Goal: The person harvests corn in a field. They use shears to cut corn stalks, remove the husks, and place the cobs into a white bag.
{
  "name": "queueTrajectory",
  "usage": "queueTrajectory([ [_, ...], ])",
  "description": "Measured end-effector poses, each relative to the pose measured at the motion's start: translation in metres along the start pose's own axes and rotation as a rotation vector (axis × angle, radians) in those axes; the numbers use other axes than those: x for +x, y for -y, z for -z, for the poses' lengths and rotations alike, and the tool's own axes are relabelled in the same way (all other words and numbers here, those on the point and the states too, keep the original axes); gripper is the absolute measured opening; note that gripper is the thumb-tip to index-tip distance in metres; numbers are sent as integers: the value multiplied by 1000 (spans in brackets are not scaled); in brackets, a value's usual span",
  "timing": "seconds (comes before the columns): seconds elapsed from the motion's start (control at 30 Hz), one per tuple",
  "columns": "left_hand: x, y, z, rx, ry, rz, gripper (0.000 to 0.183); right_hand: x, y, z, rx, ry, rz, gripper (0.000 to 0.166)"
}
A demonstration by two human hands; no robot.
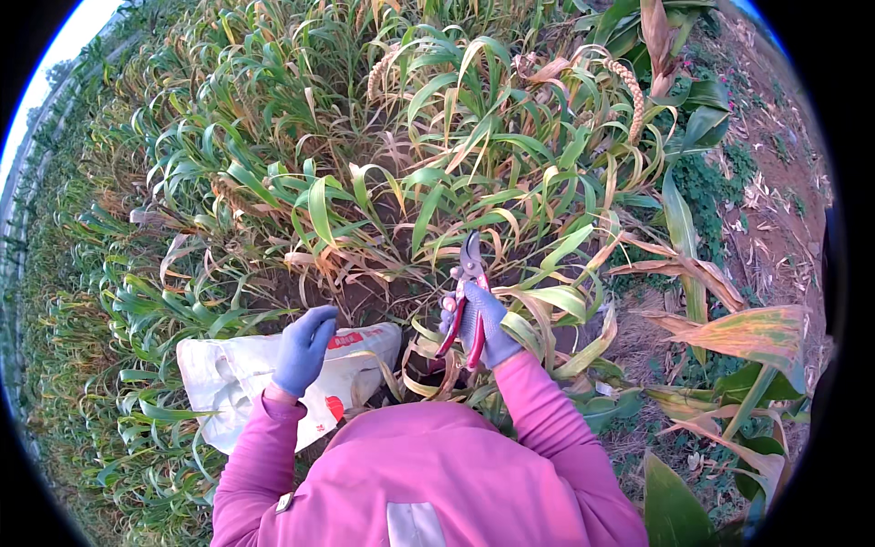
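Observation:
My right hand [487,325], in a grey-blue knit glove, holds a pair of pruning shears [472,263] with red handles. The blades point away from me, towards the leafy stems ahead. My left hand [303,352], gloved alike, hovers over a white woven sack [239,372] with red print. Its fingers are drawn together, and I see nothing between them. The sack lies on its side at the foot of the plants. Ahead grow foxtail millet plants [437,191] with green and yellowing leaves. One drooping millet head [632,102] hangs at upper right; another millet head [378,74] shows further left.
Maize plants with dry, browning leaves [745,338] stand close on my right. A dry maize ear [657,48] is at the upper right. Beyond them runs bare reddish soil [772,205] strewn with dry husks. Dense millet [137,273] spreads to the left.

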State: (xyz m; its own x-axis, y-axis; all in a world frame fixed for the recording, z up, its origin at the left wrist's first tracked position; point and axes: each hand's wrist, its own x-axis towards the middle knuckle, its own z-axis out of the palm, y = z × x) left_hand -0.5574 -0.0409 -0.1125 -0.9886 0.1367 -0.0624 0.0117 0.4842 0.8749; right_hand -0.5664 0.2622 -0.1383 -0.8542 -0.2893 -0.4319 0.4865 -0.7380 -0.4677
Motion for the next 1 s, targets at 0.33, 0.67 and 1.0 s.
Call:
queueTrajectory([
  [0.33, 263, 15, -95, 573, -88, 204, 39, -29, 33, 53, -352, 49, -135, 52],
  [0.67, 81, -23, -92, 282, 167, 143, 27, 2, 71, 34, -1368, 379, -253, 74],
  [1.0, 20, -83, -62, -381, 205, 410, 18, 5, 54, 8, -1460, 640, -266, 85],
])
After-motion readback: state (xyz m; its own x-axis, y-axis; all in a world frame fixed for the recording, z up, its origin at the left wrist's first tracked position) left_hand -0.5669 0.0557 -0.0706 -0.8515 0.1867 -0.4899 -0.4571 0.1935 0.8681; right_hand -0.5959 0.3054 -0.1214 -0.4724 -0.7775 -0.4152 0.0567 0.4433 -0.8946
